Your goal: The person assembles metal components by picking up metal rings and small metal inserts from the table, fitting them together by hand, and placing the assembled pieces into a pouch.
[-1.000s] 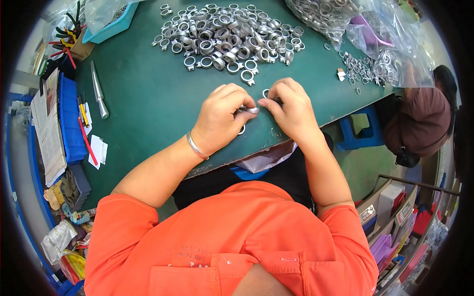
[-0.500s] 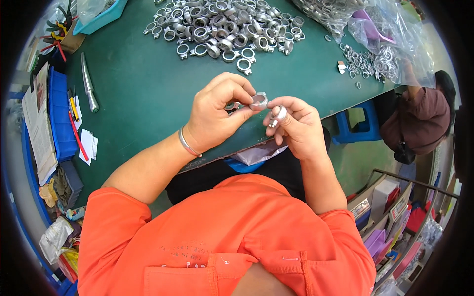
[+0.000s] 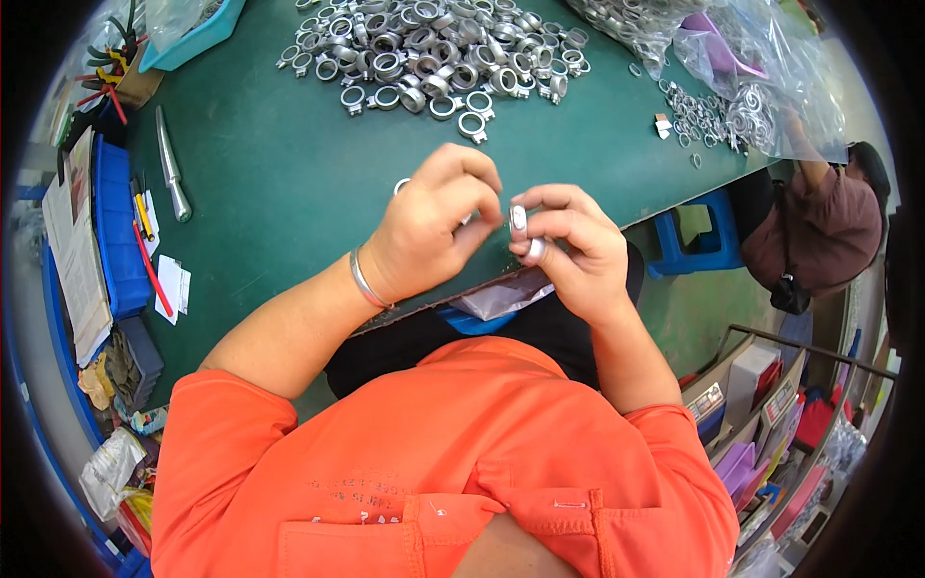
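Note:
My right hand (image 3: pixel 578 246) pinches a silver metal ring (image 3: pixel 518 222) upright between its fingertips. A second silver ring (image 3: pixel 535 252) sits by the thumb of that hand. Just left of it, my left hand (image 3: pixel 434 222) is closed with curled fingers, its tips a little apart from the held ring. A bit of metal shows between those fingers, too hidden to name. Past the knuckles of my left hand the edge of another ring (image 3: pixel 401 185) peeks out, mostly covered. Farther up the green table (image 3: pixel 279 183) lies a large heap of silver rings (image 3: pixel 424 58) with small lugs.
A metal tapered rod (image 3: pixel 171 164) lies at left, beside a blue tray (image 3: pixel 118 222) with pens. A turquoise bin (image 3: pixel 198 43) stands far left. Thin small rings (image 3: pixel 699 120) and clear plastic bags (image 3: pixel 790 96) are at far right. Another person (image 3: pixel 829 222) is near a blue stool (image 3: pixel 694 236).
The ring that my left fingers held out has left their tips; my right fingertips now pinch a ring upright. My left hand has drawn slightly back, and a ring edge shows behind it.

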Action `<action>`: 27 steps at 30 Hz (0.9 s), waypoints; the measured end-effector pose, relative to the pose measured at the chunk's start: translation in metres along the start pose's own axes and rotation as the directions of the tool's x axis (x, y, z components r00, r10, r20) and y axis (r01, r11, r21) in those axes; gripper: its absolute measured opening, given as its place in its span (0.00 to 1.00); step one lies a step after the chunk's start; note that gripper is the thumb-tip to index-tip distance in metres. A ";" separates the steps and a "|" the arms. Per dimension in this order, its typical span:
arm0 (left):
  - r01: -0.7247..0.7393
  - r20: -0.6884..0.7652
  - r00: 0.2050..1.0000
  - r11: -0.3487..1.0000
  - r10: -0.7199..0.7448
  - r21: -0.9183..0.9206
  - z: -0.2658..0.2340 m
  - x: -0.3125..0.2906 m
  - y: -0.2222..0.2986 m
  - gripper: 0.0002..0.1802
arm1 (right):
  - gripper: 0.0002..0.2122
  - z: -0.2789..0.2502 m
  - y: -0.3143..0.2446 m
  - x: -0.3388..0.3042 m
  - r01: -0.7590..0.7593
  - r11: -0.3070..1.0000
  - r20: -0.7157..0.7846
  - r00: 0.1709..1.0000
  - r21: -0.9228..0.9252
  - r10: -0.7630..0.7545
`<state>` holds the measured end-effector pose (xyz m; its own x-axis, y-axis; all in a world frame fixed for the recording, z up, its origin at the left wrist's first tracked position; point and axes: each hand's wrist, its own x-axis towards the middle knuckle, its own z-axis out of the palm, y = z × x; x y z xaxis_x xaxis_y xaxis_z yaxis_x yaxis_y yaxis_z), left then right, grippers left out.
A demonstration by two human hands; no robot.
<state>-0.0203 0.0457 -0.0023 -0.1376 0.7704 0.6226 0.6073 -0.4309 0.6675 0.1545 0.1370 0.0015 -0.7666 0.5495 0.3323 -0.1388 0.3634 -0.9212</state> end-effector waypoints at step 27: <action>0.322 0.126 0.923 0.909 -0.363 0.264 -0.007 -0.006 -0.013 0.15 | 0.08 -0.004 0.029 0.060 0.056 0.777 0.145 0.988 -0.627 0.046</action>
<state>-0.0326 0.0435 -0.0118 -0.2490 0.9270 0.2804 0.7142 -0.0199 0.6997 0.1069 0.1838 -0.0044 -0.8550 0.4509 0.2563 0.2427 0.7845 -0.5706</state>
